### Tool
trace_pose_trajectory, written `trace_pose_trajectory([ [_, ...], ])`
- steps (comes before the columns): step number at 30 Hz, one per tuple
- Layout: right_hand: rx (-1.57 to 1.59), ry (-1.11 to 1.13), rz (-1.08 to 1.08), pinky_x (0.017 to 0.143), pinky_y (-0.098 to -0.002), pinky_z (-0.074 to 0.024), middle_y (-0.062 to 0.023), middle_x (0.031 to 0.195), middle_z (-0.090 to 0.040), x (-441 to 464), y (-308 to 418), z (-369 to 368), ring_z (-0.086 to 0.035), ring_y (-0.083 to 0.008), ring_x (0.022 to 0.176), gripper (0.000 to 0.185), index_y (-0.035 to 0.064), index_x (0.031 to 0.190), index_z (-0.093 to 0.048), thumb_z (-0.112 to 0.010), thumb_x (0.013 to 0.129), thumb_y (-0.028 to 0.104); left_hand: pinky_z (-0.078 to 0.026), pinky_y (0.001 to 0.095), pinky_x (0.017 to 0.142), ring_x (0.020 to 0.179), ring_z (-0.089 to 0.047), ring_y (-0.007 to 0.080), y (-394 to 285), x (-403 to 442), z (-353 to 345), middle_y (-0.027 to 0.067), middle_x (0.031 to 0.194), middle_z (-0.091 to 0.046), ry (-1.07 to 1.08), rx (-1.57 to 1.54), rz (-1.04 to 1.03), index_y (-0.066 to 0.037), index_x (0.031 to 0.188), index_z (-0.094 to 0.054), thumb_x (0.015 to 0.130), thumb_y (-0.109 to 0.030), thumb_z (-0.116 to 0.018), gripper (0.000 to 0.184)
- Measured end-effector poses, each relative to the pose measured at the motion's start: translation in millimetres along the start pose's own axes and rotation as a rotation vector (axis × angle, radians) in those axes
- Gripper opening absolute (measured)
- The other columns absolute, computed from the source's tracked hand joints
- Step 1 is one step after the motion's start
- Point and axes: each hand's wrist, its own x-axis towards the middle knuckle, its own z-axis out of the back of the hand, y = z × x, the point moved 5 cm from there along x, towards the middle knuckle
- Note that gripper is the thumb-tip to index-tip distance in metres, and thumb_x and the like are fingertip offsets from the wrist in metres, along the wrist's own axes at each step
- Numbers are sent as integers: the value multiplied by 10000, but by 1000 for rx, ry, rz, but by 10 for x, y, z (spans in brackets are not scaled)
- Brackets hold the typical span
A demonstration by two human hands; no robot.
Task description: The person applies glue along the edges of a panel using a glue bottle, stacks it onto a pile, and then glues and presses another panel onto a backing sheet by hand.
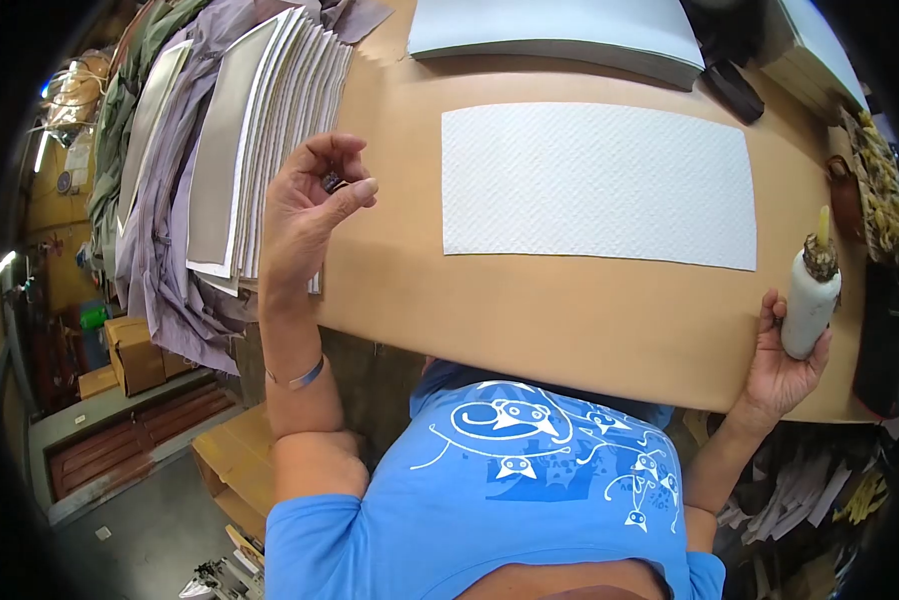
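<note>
Bottle in right hand, white sheet flat on tabletop

Right hand (782,372): grip closed around a white bottle (808,315) at the right end of the tabletop (530,315). Fingers on the bottle's left side, thumb on its right. Bottle tilts slightly, tip up; brown, crusted neck (821,260), yellow tip (824,224) pointing away from the person. Tip touches nothing visible.

Left hand (302,205): raised in front of the board stack (265,150), fingers half curled, thumb near fingertips. Small dark spot shows inside the curl; too small to identify, so can't tell whether this grip has anything in it. Bangle (308,375) on the left forearm.

White sheet (600,185): lies flat near the middle of the tabletop, textured face up, roughly rectangular, between the two hands. Neither hand touches it; bottle is well apart from its right edge.

Beyond the sheet, a white stack (555,30) sits at the far side, with a dark block (735,92) just beside its right corner. Board stack is at the left end, many layers fanned, purple cloth (155,250) to its left. Person wears a blue shirt (510,480). Carton (135,355) is off to the left, below tabletop level.
</note>
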Motion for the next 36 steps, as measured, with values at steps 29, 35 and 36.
trace_pose_trajectory([
  [29, -5, 15, -47, 924, -483, -348, -231, 880, -520, -9, -13, -27, -512, -327, 803, 433, -88, 1089, -433, -533, 803, 221, -304, 304, 940, 1050, -438, 206, -285, -345, 149, 82, 1168, -479, 245, 703, -103, -88, 1242, -412, 638, 27, -568, 635],
  [35, 1, -9, 6, 897, -498, -366, -221, 963, -543, -19, 6, -6, -532, -342, 781, 426, -59, 1102, -445, -532, 805, 235, -331, 321, 928, 1097, -434, 233, -401, -72, -99, 109, 1058, -516, 338, 842, 28, -102, 1227, -432, 663, 3, -582, 593],
  [36, 3, -19, -2, 893, -500, -369, -217, 971, -546, -24, -1, -1, -536, -343, 775, 423, -54, 1102, -447, -533, 806, 235, -366, 314, 896, 1054, -475, 228, -442, -98, -182, 116, 971, -555, 425, 962, -266, -101, 1223, -438, 677, -4, -586, 574],
])
